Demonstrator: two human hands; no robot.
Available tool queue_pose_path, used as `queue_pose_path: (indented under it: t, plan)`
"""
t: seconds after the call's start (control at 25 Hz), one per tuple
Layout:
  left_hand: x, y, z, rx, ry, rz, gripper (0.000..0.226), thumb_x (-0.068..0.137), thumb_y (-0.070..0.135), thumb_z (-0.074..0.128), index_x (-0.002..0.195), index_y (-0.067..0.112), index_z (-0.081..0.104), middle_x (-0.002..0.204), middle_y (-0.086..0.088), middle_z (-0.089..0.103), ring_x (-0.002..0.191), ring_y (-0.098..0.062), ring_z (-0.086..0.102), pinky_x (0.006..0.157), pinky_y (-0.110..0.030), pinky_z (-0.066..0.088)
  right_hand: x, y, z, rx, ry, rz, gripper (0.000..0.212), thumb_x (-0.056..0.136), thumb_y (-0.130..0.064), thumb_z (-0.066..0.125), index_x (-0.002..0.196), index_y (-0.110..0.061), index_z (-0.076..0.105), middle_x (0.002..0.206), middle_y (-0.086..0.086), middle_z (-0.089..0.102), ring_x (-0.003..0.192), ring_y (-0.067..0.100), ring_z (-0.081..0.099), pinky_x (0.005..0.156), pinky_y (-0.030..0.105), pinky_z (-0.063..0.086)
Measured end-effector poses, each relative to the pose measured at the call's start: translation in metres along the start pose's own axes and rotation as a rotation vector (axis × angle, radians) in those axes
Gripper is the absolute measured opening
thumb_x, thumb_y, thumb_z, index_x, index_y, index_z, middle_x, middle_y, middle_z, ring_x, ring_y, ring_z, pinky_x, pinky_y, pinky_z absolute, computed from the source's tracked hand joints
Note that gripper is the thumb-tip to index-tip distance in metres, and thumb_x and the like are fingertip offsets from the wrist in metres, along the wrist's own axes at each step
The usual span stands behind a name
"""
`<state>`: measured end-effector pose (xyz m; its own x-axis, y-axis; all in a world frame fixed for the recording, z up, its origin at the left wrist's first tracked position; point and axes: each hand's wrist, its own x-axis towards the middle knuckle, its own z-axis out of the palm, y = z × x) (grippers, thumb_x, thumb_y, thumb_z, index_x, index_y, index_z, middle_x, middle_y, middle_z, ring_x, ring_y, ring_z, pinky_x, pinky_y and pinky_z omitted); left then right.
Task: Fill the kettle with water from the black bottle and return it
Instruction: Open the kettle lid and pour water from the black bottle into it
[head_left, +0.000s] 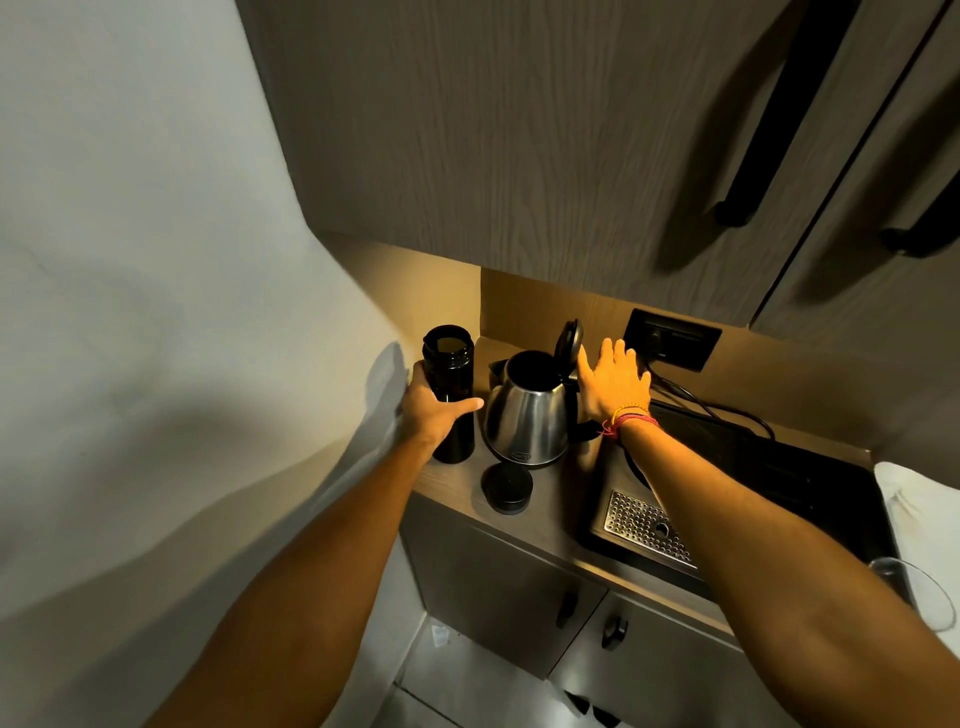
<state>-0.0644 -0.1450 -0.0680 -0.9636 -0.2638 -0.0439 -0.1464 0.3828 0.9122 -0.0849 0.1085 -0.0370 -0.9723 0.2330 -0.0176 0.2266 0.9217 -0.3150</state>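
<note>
The black bottle (451, 374) stands upright and uncapped at the counter's back left corner. My left hand (434, 413) is wrapped around its middle. Its round black cap (507, 487) lies flat on the counter in front. Right of the bottle stands the steel kettle (527, 421), its black lid (569, 343) tipped up and the mouth open. My right hand (613, 379) hovers just right of the lid and above the kettle's handle, fingers spread, holding nothing.
A black cooktop (769, 467) and a perforated steel drain tray (647, 525) fill the counter's right part. A wall socket (672, 338) with a cord sits behind. Wooden upper cabinets (519, 156) hang overhead, a white wall stands left, and a glass (906, 587) stands at the right edge.
</note>
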Motion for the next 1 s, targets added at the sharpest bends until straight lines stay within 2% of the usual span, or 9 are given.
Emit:
queue_pose_path:
  t: [0.12, 0.24, 0.44, 0.68, 1.0]
  plan:
    - [-0.004, -0.001, 0.003, -0.032, 0.053, 0.012, 0.079, 0.067, 0.023, 0.095, 0.135, 0.017, 0.055, 0.13, -0.009, 0.067, 0.123, -0.031, 0.062, 0.103, -0.046, 0.052, -0.001, 0.001, -0.001, 0.025, 0.009, 0.021, 0.07, 0.097, -0.051, 0.024, 0.153, -0.01, 0.017, 0.163, 0.014, 0.014, 0.15, 0.033, 0.013, 0.119, 0.06, 0.019]
    - [-0.011, 0.0, 0.004, 0.028, 0.076, 0.083, 0.076, 0.067, 0.024, 0.094, 0.132, 0.014, 0.055, 0.128, -0.009, 0.066, 0.12, -0.031, 0.063, 0.102, -0.05, 0.053, 0.0, 0.001, 0.0, 0.015, 0.002, 0.017, 0.07, 0.097, -0.052, 0.022, 0.153, -0.01, 0.017, 0.163, 0.014, 0.015, 0.15, 0.033, 0.013, 0.119, 0.06, 0.019]
    - [-0.016, 0.003, 0.001, 0.427, 0.009, 0.292, 0.071, 0.068, 0.036, 0.088, 0.125, 0.012, 0.052, 0.124, -0.011, 0.057, 0.112, -0.035, 0.06, 0.087, -0.051, 0.058, 0.0, 0.001, 0.001, 0.066, -0.002, 0.032, 0.074, 0.096, -0.056, 0.02, 0.153, -0.01, 0.018, 0.163, 0.013, 0.014, 0.151, 0.033, 0.011, 0.119, 0.06, 0.017]
    - [-0.013, 0.019, -0.003, 0.854, 0.042, 0.382, 0.085, 0.069, 0.059, 0.082, 0.134, 0.015, 0.049, 0.129, -0.011, 0.057, 0.111, -0.032, 0.061, 0.075, -0.042, 0.059, -0.001, 0.002, -0.001, -0.013, -0.045, -0.006, 0.067, 0.097, -0.053, 0.022, 0.154, -0.018, 0.018, 0.162, 0.015, 0.014, 0.15, 0.034, 0.01, 0.118, 0.061, 0.018]
    - [-0.006, 0.052, -0.001, 1.093, -0.065, 0.401, 0.089, 0.066, 0.056, 0.086, 0.137, 0.02, 0.046, 0.137, -0.01, 0.051, 0.121, -0.033, 0.055, 0.081, -0.046, 0.057, -0.004, 0.001, -0.002, 0.067, -0.022, 0.023, 0.074, 0.096, -0.057, 0.019, 0.153, -0.011, 0.018, 0.163, 0.015, 0.013, 0.151, 0.033, 0.009, 0.12, 0.06, 0.015]
